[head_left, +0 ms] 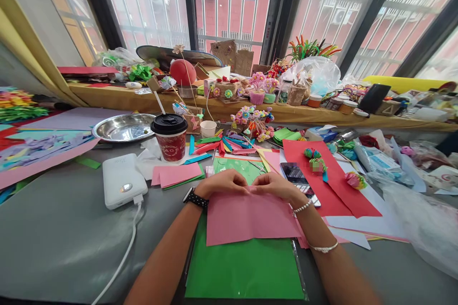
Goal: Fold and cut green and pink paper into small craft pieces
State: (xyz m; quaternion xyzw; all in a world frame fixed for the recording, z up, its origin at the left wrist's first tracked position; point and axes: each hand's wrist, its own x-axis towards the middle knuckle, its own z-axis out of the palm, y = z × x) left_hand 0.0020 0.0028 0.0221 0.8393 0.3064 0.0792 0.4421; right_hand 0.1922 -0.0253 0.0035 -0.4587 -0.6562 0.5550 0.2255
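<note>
A sheet of pink paper [250, 219] with a faint crease down its middle is held at its far edge by both hands. My left hand [226, 183], with a black dotted watch band at the wrist, pinches that edge near the centre. Close beside it, my right hand [274, 186] pinches the same edge, thumb and fingers together; bracelets circle that arm. Beneath the pink sheet lies green paper [246, 271] in a clear sleeve. A phone [298, 178] rests just right of my right hand.
Left of my hands are a white power bank [123, 181] with a cable, a lidded paper cup [171, 140] and a metal plate [121, 127]. Folded pink paper pieces [181, 175] lie near the cup. Red paper [304, 150] carrying small paper flowers is at right, beside plastic bags [422, 219].
</note>
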